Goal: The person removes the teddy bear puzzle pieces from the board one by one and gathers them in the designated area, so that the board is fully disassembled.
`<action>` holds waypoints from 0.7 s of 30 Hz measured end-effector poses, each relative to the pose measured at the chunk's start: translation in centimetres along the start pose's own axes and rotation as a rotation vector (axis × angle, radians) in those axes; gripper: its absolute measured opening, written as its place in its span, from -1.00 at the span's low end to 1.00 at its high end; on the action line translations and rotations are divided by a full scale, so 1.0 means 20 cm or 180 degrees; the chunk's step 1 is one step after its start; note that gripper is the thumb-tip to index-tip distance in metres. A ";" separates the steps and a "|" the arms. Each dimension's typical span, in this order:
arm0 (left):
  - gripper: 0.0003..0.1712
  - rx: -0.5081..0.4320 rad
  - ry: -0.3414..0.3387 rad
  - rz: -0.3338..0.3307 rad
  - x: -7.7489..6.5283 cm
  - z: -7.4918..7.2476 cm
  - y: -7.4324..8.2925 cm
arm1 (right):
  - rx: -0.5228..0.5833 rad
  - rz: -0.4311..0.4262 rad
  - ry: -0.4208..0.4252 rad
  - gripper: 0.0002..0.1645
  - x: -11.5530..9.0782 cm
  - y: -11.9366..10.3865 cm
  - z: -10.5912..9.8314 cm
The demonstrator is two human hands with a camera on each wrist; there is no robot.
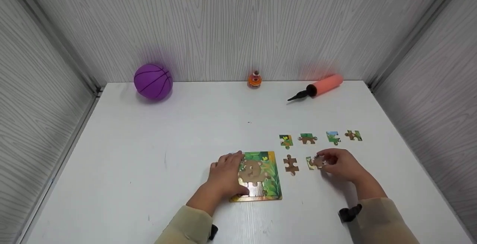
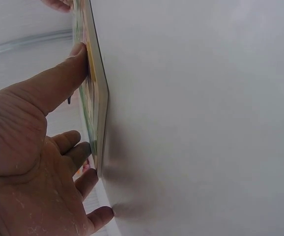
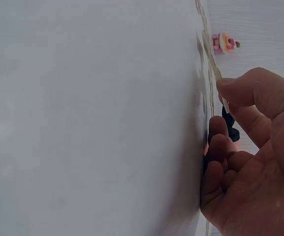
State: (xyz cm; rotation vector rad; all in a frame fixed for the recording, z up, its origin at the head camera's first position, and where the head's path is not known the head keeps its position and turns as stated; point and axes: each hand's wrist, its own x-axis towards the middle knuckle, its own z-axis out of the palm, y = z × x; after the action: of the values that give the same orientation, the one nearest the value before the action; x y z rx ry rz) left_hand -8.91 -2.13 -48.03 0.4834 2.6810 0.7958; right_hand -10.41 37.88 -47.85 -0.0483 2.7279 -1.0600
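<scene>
A bear puzzle board point(image 1: 275, 177) lies on the white table, with a pale bare area low in its picture. My left hand point(image 1: 226, 175) rests along its left side; in the left wrist view the thumb point(image 2: 66, 76) lies on the board's rim and the spread fingers touch its edge and the table. To the right of the board, my right hand point(image 1: 343, 164) pinches a jigsaw piece point(image 1: 315, 162) between thumb and fingers. That piece shows tilted and edge-on in the right wrist view. A brown jigsaw piece point(image 1: 291, 165) lies between board and right hand.
Several jigsaw pieces, among them a brown-green piece point(image 1: 307, 138) and a blue-green piece point(image 1: 332, 137), lie in a row beyond the right hand. Along the back stand a purple ball point(image 1: 153, 81), a small orange toy point(image 1: 255, 79) and a coral hand pump point(image 1: 325, 85).
</scene>
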 end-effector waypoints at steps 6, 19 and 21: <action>0.29 0.0011 -0.0003 0.0019 0.00 0.00 0.00 | -0.0052 0.0075 0.0006 -0.50 0.01 -0.01 0.00; 0.27 -0.0026 0.0011 0.0019 0.00 0.00 0.00 | 0.0024 0.0153 -0.0011 -0.35 0.00 -0.01 0.01; 0.27 -0.0042 0.0013 0.0014 0.00 0.00 0.00 | 0.0031 0.0119 0.0009 -0.36 0.00 -0.01 0.01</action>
State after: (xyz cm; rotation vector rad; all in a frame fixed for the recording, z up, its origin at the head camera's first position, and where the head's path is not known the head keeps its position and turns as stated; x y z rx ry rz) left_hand -8.89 -2.13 -47.95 0.4853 2.6774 0.8162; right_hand -10.32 37.57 -47.90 0.0058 2.7148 -1.0640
